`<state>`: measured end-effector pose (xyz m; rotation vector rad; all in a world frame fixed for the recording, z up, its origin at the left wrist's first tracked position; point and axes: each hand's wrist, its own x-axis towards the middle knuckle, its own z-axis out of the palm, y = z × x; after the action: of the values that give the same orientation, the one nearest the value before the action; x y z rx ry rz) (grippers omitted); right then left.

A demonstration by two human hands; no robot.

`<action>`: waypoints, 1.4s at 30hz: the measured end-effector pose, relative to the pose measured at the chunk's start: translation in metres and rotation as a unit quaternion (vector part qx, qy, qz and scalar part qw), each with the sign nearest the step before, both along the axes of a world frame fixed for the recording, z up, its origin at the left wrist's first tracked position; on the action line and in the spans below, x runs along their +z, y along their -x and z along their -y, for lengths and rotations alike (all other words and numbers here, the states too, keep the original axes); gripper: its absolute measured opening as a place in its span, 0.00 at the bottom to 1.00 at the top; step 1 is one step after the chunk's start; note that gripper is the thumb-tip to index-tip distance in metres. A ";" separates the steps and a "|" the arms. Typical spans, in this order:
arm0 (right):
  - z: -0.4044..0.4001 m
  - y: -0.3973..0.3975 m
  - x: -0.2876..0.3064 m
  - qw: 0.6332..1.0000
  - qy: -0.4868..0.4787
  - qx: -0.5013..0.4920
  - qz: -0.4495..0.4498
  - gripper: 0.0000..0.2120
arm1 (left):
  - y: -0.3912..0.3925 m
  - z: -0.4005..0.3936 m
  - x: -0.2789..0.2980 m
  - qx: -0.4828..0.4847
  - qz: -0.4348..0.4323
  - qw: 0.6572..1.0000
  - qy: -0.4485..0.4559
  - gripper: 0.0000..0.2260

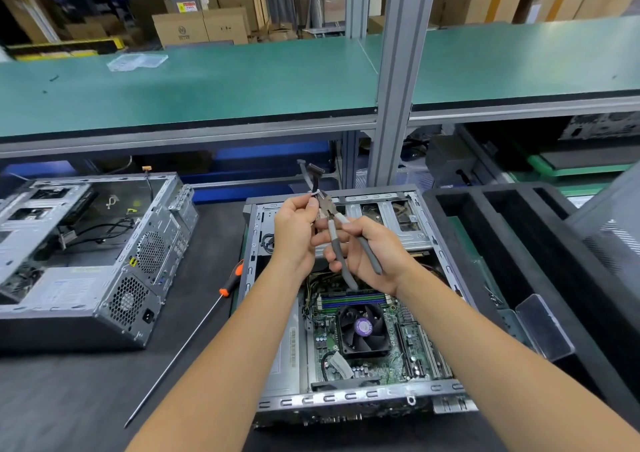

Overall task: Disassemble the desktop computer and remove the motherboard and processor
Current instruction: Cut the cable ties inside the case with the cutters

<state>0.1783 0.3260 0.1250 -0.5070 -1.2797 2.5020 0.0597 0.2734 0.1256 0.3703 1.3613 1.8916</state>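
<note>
A second stripped case (86, 254) sits far left on the bench (86, 382), a long screwdriver (194, 340) beside it. The left hand (294, 233) pinches a cable bundle (313, 178); the right hand (370, 254) squeezes cutters (327, 209) at its tie. Below, the motherboard (363, 330) remains mounted inside the open computer (343, 399). A misplaced bite could nick wires or fingers.

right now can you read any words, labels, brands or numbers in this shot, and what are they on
None can be read.
Cardboard box: a round printed logo, too blurred.
Red and yellow sign: blurred.
Barcode label inside the open computer case: too small.
Purple sticker on the cooler fan: unreadable.
White label on the second case's power supply: unreadable.
</note>
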 end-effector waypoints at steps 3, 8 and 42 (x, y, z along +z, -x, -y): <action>0.002 0.002 0.003 1.000 -0.005 -0.018 -0.006 0.18 | -0.001 -0.002 0.000 0.000 -0.017 1.000 0.008 0.04; 0.002 0.001 0.004 0.999 -0.030 -0.034 0.009 0.18 | -0.001 -0.004 0.002 0.004 -0.061 0.998 0.014 0.03; 0.009 -0.002 -0.004 0.966 -0.201 -0.052 0.157 0.18 | -0.009 0.001 -0.008 0.034 -0.179 0.983 0.019 0.06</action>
<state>0.1807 0.3172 0.1210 -0.8627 -1.7693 2.0506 0.0687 0.2722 0.1178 0.6773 1.6605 1.9141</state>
